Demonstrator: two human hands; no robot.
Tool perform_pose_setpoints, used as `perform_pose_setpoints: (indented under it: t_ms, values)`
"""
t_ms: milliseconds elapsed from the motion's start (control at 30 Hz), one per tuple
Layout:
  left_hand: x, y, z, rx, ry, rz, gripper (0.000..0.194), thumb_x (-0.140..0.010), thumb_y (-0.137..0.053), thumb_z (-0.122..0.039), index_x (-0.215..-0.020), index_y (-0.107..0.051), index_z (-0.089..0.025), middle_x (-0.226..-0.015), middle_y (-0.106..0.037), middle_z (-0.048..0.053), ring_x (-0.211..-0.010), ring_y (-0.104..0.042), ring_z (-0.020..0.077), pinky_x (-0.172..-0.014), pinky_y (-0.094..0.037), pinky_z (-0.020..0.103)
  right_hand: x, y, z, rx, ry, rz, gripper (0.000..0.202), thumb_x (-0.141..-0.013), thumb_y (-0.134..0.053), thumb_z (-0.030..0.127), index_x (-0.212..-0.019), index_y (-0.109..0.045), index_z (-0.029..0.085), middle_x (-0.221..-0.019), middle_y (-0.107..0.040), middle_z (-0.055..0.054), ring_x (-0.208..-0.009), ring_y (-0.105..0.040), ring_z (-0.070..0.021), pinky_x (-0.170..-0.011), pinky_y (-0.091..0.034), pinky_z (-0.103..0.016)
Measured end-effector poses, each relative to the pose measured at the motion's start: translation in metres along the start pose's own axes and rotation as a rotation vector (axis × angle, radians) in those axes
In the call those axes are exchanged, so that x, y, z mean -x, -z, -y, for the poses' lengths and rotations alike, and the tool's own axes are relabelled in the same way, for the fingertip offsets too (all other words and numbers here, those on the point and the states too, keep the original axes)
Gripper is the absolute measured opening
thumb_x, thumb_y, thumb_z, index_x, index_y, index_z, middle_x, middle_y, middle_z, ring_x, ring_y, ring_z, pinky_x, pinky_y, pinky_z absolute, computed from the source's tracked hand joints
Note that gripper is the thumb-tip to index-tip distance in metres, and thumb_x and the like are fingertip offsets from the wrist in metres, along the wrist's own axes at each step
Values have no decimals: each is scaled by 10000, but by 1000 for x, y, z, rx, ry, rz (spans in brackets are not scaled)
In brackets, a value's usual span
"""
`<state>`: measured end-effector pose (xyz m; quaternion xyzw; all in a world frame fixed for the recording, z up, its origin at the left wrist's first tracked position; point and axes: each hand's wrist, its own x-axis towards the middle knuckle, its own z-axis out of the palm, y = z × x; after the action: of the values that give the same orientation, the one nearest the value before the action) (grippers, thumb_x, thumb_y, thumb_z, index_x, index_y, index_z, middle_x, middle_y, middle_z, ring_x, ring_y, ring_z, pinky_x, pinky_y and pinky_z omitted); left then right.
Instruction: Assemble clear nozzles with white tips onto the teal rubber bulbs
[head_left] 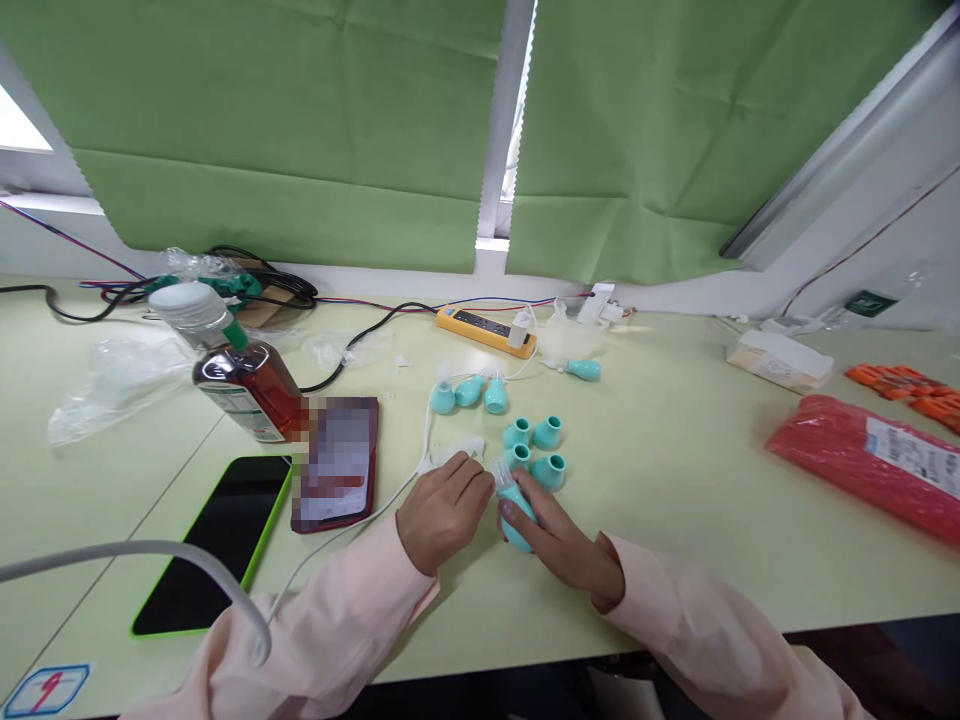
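Two bare hands in pale pink sleeves work close together above a light green table (675, 430), near its front edge. The right hand (559, 535) is wrapped around a teal bulb (516, 496), thumb across its side, with the bulb's clear tip (502, 472) pointing up and toward the left hand (446, 508). The left hand is curled, its fingertips bunched right beside that tip; whether it pinches anything cannot be told. Just behind the held bulb stand four hollow teal cups (550, 471), open ends up. Farther back are three more bulbs (495, 395) in a row, and another bulb (583, 370) lies on its side near a yellow power strip (486, 330). To the left lie a phone in a red case (337, 465), its screen partly blurred, and a black phone with a green edge (217, 540), with a bottle of dark reddish liquid (247, 390) behind them. A red plastic package (862, 465) lies far right.
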<state>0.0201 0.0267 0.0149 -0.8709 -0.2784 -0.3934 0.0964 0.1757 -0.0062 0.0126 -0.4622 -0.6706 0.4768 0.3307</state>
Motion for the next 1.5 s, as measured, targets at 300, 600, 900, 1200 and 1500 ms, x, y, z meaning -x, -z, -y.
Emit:
perform_pose_setpoints:
  t_ms: [300, 600, 900, 1200, 1500]
  values:
    - [0, -2, -4, 44, 58, -60, 121, -728, -456, -71, -651, -521, -138, -563, -551, 25, -554, -487, 115, -503, -442, 236, 1, -5, 2, -279, -110, 34, 230, -810, -355, 443, -796, -363, 213, -624, -437, 24, -515, -373, -97, -476, -299, -229]
    - [-7, 7, -6, 474, 348, -157, 151, -708, -546, -129, -853, -580, -149, -684, -604, 38, -598, -525, 112, -548, -470, 252, 1, -4, 1, -356, -82, 11, 244, -809, -352, 449, -858, -373, 211, -619, -453, 26, -467, -338, -81, -431, -257, -217]
    - [10, -12, -14, 232, 158, -277, 184, -671, -548, -10, -813, -561, -126, -714, -609, 68, -648, -526, 137, -533, -468, 278, 5, -12, -3, -90, -44, -151, 199, -820, -358, 397, -911, -389, 224, -742, -448, -1, -700, -434, -139, -685, -368, -282]
    - [0, 0, -12, 491, 239, -308, 214, -656, -563, 4, -817, -570, -136, -709, -598, 47, -650, -523, 123, -553, -467, 265, 2, -7, 0, -296, -75, -43, 210, -814, -363, 414, -830, -377, 205, -629, -461, 14, -519, -399, -93, -473, -330, -219]
    - [-5, 5, 7, 324, -4, -151, 127, -687, -559, -52, -783, -554, -134, -698, -567, 57, -671, -467, 132, -542, -433, 257, -6, 14, -2, -471, -233, 180, 228, -795, -405, 412, -778, -390, 185, -442, -458, 53, -324, -281, -36, -295, -144, -152]
